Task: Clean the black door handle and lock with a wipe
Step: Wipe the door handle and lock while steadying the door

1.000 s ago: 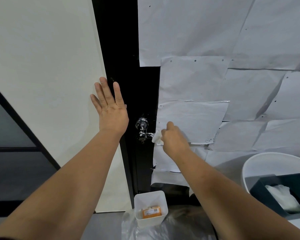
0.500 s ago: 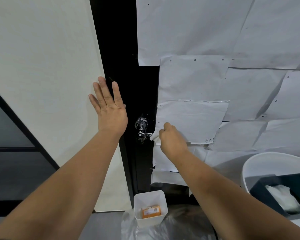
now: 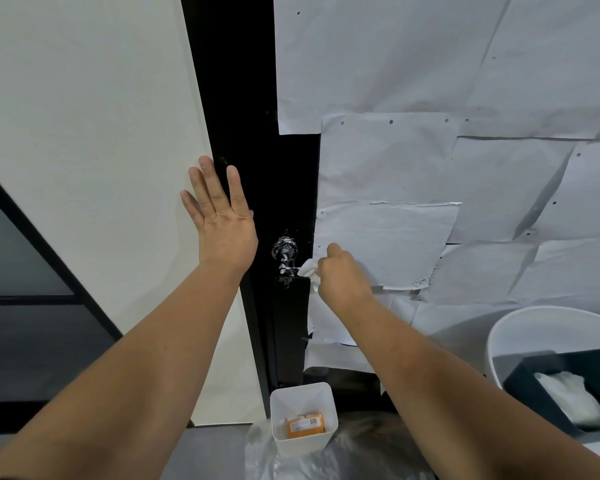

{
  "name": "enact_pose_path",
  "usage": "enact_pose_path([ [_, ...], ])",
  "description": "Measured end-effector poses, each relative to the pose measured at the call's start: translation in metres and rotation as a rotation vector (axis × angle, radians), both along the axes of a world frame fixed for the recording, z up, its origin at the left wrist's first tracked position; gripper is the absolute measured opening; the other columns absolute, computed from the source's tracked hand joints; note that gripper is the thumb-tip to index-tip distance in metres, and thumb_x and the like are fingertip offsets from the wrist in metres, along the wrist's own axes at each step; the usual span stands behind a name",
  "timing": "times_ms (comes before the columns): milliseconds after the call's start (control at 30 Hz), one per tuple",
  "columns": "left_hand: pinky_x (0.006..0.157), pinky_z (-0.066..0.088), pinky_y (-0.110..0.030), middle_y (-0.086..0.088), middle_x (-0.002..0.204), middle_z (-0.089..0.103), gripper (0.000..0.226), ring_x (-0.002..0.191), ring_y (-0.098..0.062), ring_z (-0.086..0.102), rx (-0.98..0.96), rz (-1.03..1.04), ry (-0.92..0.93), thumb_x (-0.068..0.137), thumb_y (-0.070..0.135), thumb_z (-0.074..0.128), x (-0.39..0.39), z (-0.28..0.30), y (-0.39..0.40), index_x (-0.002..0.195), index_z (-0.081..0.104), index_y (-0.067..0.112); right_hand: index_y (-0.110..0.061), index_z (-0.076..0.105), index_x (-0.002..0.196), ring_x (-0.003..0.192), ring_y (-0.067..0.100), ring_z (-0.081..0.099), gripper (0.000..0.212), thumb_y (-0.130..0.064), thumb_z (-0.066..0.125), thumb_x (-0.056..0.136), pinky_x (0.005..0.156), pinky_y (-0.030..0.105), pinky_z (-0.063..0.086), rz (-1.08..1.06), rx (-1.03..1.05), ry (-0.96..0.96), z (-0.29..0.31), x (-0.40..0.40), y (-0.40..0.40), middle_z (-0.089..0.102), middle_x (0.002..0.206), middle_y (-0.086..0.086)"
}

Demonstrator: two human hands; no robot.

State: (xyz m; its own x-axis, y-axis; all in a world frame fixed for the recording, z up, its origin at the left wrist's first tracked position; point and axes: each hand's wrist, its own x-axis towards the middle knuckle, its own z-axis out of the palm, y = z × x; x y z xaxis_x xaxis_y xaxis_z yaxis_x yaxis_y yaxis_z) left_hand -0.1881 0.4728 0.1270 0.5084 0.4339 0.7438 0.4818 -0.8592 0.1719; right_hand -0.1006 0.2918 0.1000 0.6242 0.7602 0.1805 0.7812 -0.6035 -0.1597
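The black door (image 3: pixel 253 133) stands straight ahead, with a black lock and handle (image 3: pixel 284 258) smeared with white residue. My right hand (image 3: pixel 343 275) is shut on a crumpled white wipe (image 3: pixel 309 271), whose tip touches the right end of the handle. My left hand (image 3: pixel 222 216) lies flat, fingers spread, pressed against the door edge and the cream wall panel just left of the lock. The part of the handle under the wipe is hidden.
White paper sheets (image 3: pixel 430 168) cover the door surface to the right. On the floor below stands a small white bin (image 3: pixel 303 417) holding an orange pack, on clear plastic. At the lower right is a white tub (image 3: pixel 520 327) with a dark box of wipes (image 3: pixel 568 393).
My right hand with the wipe has slid a little to the left along the handle toward the lock. My left hand stays pressed flat in place.
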Motion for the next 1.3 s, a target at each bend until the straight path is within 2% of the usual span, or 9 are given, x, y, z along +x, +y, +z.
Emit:
enact_pose_path([
  [267,0.112,-0.012,-0.063,-0.038,0.154,-0.006,0.089,0.142,-0.056,-0.008,0.002,-0.014,-0.015,0.091,0.004,0.055,0.001,-0.001,0.001,0.151,-0.01,0.004,-0.007,0.056,0.085,0.094,0.027,0.045,0.027,0.015,0.042,0.077,0.066,0.028,0.03,0.07,0.013,-0.106,-0.006,-0.015,-0.009,0.044,0.108,0.013],
  [467,0.112,-0.012,-0.063,-0.038,0.154,-0.007,0.089,0.142,-0.056,-0.008,0.013,-0.005,-0.007,0.093,0.005,0.054,0.0,-0.001,0.002,0.152,-0.012,0.005,-0.002,0.065,0.094,0.091,0.027,0.048,0.015,-0.008,0.053,0.089,0.065,0.03,0.034,-0.065,0.073,0.054,-0.002,0.0,0.002,0.045,0.108,0.012],
  [633,0.112,-0.007,-0.065,-0.037,0.154,-0.007,0.092,0.142,-0.056,-0.007,0.019,-0.008,-0.009,0.091,0.005,0.057,0.0,-0.003,0.004,0.152,-0.012,0.004,0.001,0.062,0.087,0.084,0.022,0.037,0.018,0.009,0.047,0.08,0.063,0.03,0.029,0.006,0.055,0.002,0.0,-0.007,-0.006,0.042,0.105,0.012],
  [800,0.112,-0.006,-0.066,-0.037,0.154,-0.008,0.098,0.142,-0.056,-0.008,0.037,-0.002,-0.01,0.087,0.001,0.059,0.002,-0.005,0.005,0.152,-0.014,0.006,-0.007,0.057,0.09,0.081,0.02,0.033,0.022,0.01,0.049,0.078,0.066,0.026,0.03,0.077,0.008,-0.052,-0.001,-0.007,-0.003,0.041,0.106,0.012],
  [933,0.112,-0.009,-0.065,-0.036,0.153,-0.012,0.1,0.143,-0.049,-0.019,0.052,0.0,-0.011,0.089,0.002,0.057,0.001,-0.004,0.005,0.151,-0.021,0.009,-0.009,0.051,0.077,0.083,0.023,0.043,0.013,0.003,0.054,0.08,0.065,0.029,0.032,0.074,-0.011,-0.028,-0.003,-0.001,0.0,0.041,0.099,0.008],
  [1067,0.112,-0.008,-0.066,-0.035,0.154,-0.013,0.105,0.142,-0.056,-0.01,0.037,-0.007,0.0,0.088,0.002,0.058,0.0,-0.004,0.006,0.15,-0.025,0.01,-0.009,0.054,0.072,0.069,0.02,0.041,0.019,-0.011,0.052,0.091,0.066,0.032,0.042,0.024,0.055,0.085,0.0,0.012,0.007,0.036,0.085,0.005],
  [1167,0.113,-0.006,-0.066,-0.036,0.154,-0.01,0.107,0.142,-0.056,-0.008,0.038,-0.005,0.001,0.085,0.001,0.061,0.0,-0.004,0.006,0.151,-0.022,0.009,-0.012,0.044,0.064,0.074,0.02,0.042,0.025,-0.002,0.049,0.086,0.059,0.025,0.028,0.055,-0.032,0.029,0.002,0.008,0.005,0.042,0.09,0.008],
  [1233,0.112,-0.005,-0.067,-0.036,0.154,-0.01,0.108,0.142,-0.056,-0.008,0.032,-0.011,0.003,0.084,-0.001,0.061,0.0,-0.004,0.006,0.152,-0.021,0.01,-0.008,0.051,0.079,0.085,0.023,0.041,0.014,0.006,0.049,0.079,0.06,0.026,0.027,0.066,-0.06,-0.037,0.001,0.0,0.003,0.046,0.1,0.012],
  [1300,0.112,-0.005,-0.067,-0.036,0.154,-0.01,0.108,0.142,-0.056,-0.008,0.034,-0.01,0.007,0.084,-0.001,0.062,0.0,-0.004,0.006,0.152,-0.022,0.011,-0.005,0.052,0.099,0.091,0.027,0.044,0.027,0.009,0.051,0.076,0.064,0.03,0.031,0.078,-0.032,-0.101,-0.006,-0.004,0.005,0.045,0.105,0.014],
])
